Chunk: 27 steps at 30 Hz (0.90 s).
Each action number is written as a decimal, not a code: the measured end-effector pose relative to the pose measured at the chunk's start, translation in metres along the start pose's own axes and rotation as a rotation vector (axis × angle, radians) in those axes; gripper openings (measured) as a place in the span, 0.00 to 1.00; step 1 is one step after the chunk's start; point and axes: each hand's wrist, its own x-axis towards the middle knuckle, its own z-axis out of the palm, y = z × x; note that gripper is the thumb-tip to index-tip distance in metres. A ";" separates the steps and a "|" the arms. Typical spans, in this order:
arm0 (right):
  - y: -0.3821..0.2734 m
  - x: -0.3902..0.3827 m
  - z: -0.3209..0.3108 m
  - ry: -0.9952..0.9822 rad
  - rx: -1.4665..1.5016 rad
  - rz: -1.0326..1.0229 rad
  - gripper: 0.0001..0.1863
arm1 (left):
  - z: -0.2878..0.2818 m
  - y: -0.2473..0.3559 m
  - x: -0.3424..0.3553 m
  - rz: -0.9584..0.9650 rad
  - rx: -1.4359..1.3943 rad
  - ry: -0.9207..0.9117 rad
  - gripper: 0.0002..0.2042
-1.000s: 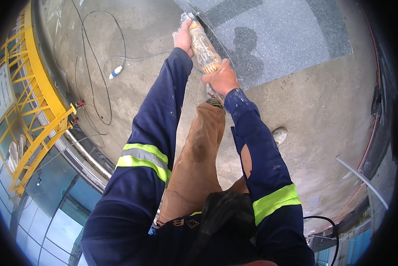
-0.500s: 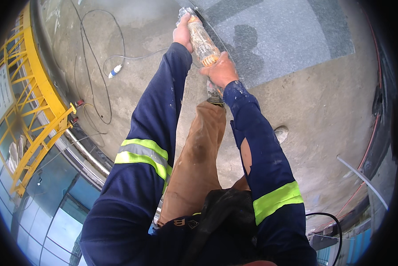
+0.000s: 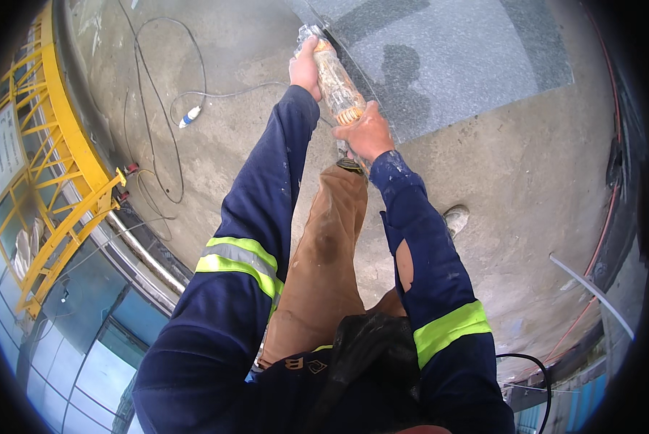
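Observation:
A dust-caked angle grinder [image 3: 338,85] with an orange collar lies slantwise between my hands, along the left edge of a grey speckled stone slab [image 3: 463,61]. My left hand [image 3: 306,69] is closed around its far end, near the head. Around the rear of the body, just behind the orange collar, my right hand [image 3: 368,133] is wrapped. The grinder's head meets the slab's edge at the top of the view; its disc is hard to make out. Pale dust hangs over the floor beyond it.
A grey cable [image 3: 227,95] loops over the concrete floor at left, near a blue-and-white plug [image 3: 190,116]. Further left stands a yellow metal frame [image 3: 75,141]. My shoe [image 3: 456,218] shows at right. A pale rod [image 3: 592,295] and a red line edge the far right.
Both hands and the grinder have shifted a little toward me and slightly to the right along the slab's edge. My grip looks the same.

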 end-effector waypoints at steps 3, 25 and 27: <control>0.001 -0.004 -0.001 0.002 -0.002 -0.005 0.35 | 0.000 0.001 -0.004 0.014 -0.016 -0.012 0.21; 0.012 -0.022 -0.004 0.002 0.013 0.035 0.35 | -0.001 -0.018 -0.018 0.002 0.007 0.059 0.21; 0.012 -0.021 -0.005 -0.007 0.007 0.058 0.36 | 0.002 -0.018 -0.017 -0.008 0.021 0.095 0.21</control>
